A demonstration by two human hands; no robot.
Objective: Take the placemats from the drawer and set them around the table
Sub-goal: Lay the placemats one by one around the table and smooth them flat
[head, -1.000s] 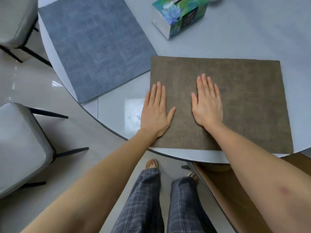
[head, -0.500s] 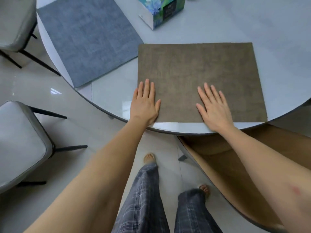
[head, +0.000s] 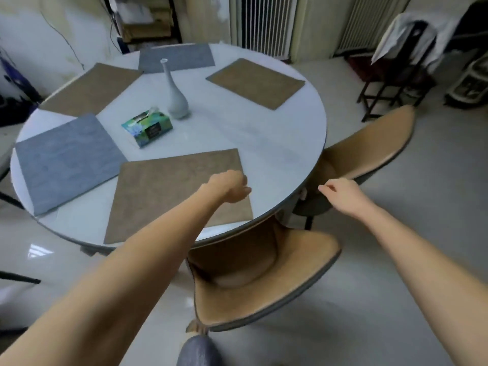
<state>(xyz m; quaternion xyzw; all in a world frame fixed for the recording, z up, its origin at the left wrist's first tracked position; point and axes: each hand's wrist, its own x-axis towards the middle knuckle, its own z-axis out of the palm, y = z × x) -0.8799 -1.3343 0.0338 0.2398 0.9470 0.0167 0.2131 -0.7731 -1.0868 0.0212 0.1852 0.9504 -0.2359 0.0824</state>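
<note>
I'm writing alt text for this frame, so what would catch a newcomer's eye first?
The round white table fills the middle, ringed by five placemats: three brown and two grey-blue, the nearest brown placemat at the front edge. At its centre a slim pale vase stands beside a green tissue box. In the foreground two bare arms reach in, the left hand over the mat's right corner, the right hand off the table's edge above a tan chair.

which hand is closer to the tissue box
Left. The left hand is over the near brown placemat, nearer the tissue box; the right hand is past the table's edge.
</note>
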